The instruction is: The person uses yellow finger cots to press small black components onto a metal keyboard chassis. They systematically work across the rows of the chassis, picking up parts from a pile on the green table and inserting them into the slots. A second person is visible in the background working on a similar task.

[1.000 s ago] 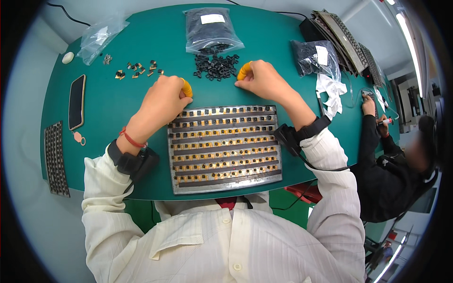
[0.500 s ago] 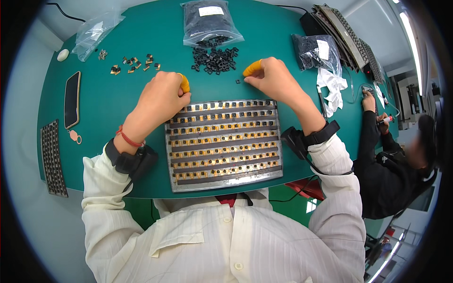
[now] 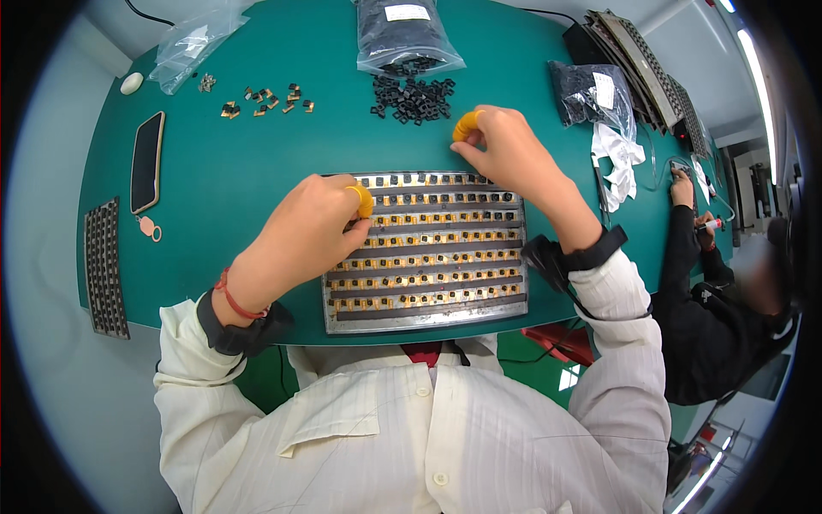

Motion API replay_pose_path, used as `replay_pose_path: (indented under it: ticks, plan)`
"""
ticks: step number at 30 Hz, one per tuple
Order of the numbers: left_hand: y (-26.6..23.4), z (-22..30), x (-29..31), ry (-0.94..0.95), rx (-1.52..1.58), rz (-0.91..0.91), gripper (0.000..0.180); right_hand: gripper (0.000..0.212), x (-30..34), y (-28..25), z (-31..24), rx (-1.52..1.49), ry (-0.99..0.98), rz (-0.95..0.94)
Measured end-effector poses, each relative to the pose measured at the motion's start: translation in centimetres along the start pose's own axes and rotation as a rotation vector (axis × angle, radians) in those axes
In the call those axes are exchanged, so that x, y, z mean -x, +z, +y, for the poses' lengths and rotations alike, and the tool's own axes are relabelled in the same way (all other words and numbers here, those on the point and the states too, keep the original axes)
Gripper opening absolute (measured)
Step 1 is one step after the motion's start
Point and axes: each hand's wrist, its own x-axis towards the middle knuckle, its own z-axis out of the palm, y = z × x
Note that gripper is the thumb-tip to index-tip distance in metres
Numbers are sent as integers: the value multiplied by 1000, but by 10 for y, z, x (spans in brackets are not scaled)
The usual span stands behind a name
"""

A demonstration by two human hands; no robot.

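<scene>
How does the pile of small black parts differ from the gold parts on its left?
The black pile looks all black; the gold parts mix gold and black. The black pile is densely heaped, while the gold parts lie loosely scattered. Both rest on the green table.

On the green bench (image 3: 231, 193), the left hand (image 3: 306, 230) is over the left side of a metal tray (image 3: 428, 321) with rows of small black-and-gold parts (image 3: 427, 259). The right hand (image 3: 514, 154), with a yellow finger cover (image 3: 465, 126), is by the tray's far right corner, near a pile of black pieces (image 3: 413, 101). A phone (image 3: 147, 163) lies farther left; a person in black (image 3: 711, 343) works at right.
</scene>
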Motion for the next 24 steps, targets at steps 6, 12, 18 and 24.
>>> replay_pose_path:
  ticks: [6, 12, 18, 24]
  plan:
    - [11, -1, 7, 45, -154, 36, 17, 14, 61, -12, -15, -26, 13, -2]
    - [13, 22, 17, -35, -218, -56, 32, 14, 92, 4, -15, -109, 72, 10]
    - [4, 21, 14, -120, -155, -167, 41, 21, 92, 14, -15, 20, 55, 14]
    - [-19, 12, -6, -111, -30, -195, 32, 36, 93, 11, -26, 62, 192, -176]
